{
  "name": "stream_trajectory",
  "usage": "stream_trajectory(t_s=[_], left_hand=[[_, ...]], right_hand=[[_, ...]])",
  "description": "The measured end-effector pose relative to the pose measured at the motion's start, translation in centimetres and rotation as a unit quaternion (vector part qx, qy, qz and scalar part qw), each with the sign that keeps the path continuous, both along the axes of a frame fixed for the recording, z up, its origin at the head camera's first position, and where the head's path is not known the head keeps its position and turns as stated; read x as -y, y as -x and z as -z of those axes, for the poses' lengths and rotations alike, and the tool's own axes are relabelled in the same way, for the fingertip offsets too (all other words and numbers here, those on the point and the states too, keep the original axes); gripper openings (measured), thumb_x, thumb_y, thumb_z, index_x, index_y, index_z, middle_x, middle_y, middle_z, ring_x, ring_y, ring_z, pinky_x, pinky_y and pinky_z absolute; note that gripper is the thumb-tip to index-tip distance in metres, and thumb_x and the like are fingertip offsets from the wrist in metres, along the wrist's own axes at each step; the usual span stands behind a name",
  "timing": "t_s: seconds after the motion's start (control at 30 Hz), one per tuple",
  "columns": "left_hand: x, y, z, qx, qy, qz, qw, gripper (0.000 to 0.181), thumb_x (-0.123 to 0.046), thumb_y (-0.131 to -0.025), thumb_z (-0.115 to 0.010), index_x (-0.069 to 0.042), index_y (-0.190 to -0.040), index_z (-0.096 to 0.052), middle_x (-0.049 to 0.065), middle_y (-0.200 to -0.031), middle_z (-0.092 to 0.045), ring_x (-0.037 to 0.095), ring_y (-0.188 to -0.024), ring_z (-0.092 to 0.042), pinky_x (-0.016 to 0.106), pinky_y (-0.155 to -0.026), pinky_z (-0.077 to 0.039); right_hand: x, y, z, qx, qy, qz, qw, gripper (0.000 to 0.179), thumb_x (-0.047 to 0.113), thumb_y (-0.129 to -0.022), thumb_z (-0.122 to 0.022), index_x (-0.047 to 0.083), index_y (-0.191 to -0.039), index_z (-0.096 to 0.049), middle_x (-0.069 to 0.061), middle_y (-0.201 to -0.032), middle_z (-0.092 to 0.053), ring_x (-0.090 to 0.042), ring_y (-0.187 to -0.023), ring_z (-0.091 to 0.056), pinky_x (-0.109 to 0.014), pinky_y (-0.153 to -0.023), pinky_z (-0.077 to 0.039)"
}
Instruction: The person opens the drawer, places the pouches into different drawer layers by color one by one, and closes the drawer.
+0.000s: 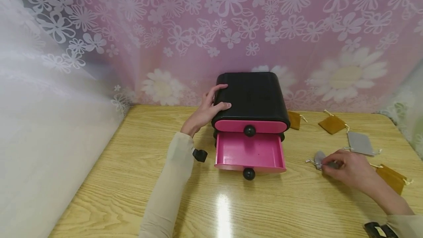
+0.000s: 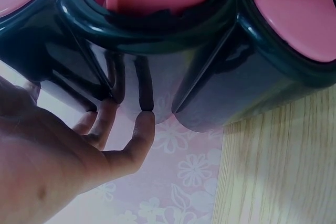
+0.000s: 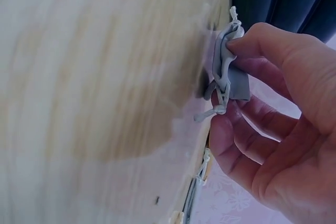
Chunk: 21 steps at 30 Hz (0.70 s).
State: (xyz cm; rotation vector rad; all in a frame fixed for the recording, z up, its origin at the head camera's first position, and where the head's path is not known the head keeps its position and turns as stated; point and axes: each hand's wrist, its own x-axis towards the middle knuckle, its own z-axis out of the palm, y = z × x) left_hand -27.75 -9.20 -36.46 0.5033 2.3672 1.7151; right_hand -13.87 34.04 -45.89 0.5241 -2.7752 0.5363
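A small black drawer unit (image 1: 252, 96) with pink drawers stands against the curtain; its middle drawer (image 1: 249, 151) is pulled out and shows a bare pink floor. My left hand (image 1: 208, 107) rests on the unit's upper left edge, thumb and a finger over the top. In the left wrist view, bent fingers (image 2: 144, 124) touch its glossy black side. To the right of the drawer, my right hand (image 1: 353, 170) pinches a small grey drawstring pouch (image 1: 319, 157) close over the table. The right wrist view shows this pouch (image 3: 223, 66) folded between thumb and fingers, its pale cords hanging out.
Right of the unit lie a brown pouch (image 1: 294, 119) partly behind it, another brown pouch (image 1: 332, 124), a flat grey pouch (image 1: 360, 143) and a third brown pouch (image 1: 391, 179) beside my right wrist. A flowered curtain (image 1: 198, 39) hangs behind the wooden table (image 1: 109, 179).
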Motion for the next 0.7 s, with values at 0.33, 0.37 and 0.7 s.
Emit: stream_trajectory(t_s=[0.33,0.37,0.7], left_hand=[[0.0,0.0,0.2,-0.002,-0.003,-0.001,1.0000,0.060,-0.042,-0.092,-0.066,-0.055,-0.144,-0.040,0.007,-0.150,-0.021,0.030,-0.120,-0.058,0.052,-0.105,-0.046],[0.0,0.1,0.2,-0.003,-0.002,-0.001,1.0000,0.060,-0.043,-0.092,-0.066,-0.055,-0.144,-0.040,0.007,-0.150,-0.021,0.030,-0.120,-0.058,0.052,-0.105,-0.046],[0.0,0.1,0.2,-0.005,0.005,-0.001,1.0000,0.060,-0.045,-0.091,-0.065,-0.057,-0.144,-0.039,0.006,-0.152,-0.021,0.030,-0.122,-0.055,0.054,-0.105,-0.044]], right_hand=[[0.1,-0.1,-0.8,-0.043,0.029,-0.023,0.9984,0.029,0.001,-0.064,-0.088,0.023,-0.080,-0.077,0.000,-0.081,-0.071,0.014,-0.065,-0.051,-0.012,-0.052,-0.040],[0.1,-0.1,-0.9,-0.044,0.031,-0.024,0.9983,0.030,0.001,-0.064,-0.088,0.023,-0.080,-0.076,0.000,-0.081,-0.071,0.013,-0.065,-0.051,-0.012,-0.052,-0.040],[1.0,-0.2,-2.2,-0.060,0.036,-0.029,0.9971,0.032,-0.001,-0.066,-0.087,0.025,-0.082,-0.075,-0.002,-0.085,-0.071,0.010,-0.062,-0.053,-0.011,-0.051,-0.039]])
